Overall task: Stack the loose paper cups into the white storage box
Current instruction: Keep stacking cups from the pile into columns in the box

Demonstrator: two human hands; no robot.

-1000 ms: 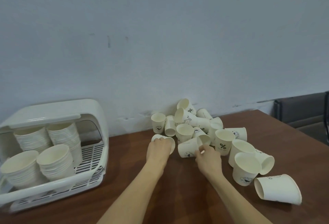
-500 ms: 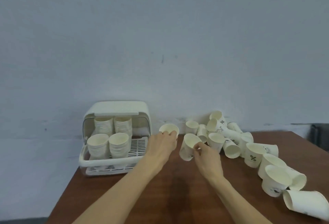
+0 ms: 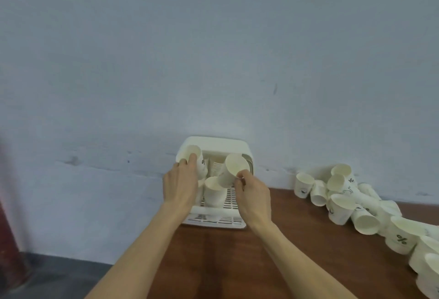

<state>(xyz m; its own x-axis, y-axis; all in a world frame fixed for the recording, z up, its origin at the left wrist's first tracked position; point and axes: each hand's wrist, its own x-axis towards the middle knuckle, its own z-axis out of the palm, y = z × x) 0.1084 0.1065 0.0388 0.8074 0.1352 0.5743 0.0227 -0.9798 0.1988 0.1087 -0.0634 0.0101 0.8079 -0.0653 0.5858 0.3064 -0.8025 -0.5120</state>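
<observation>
The white storage box (image 3: pixel 215 143) stands open at the table's left end against the wall, with stacks of paper cups (image 3: pixel 213 191) inside. My left hand (image 3: pixel 181 184) grips one paper cup (image 3: pixel 196 156) in front of the box's left side. My right hand (image 3: pixel 253 194) pinches a second, tilted cup (image 3: pixel 231 171) by its rim, just above the front stack in the box. Several loose cups (image 3: pixel 339 206) lie scattered along the wall on the right.
The brown wooden table (image 3: pixel 237 263) ends at the left just beyond the box, with grey floor (image 3: pixel 47 275) below. A dark red object (image 3: pixel 7 215) stands at the far left edge. The blue-grey wall (image 3: pixel 213 61) runs right behind the box and cups.
Both hands have carried their cups leftward from the pile to the box opening. The view has swung to the left, so the box now sits centre and the pile lies at the right.
</observation>
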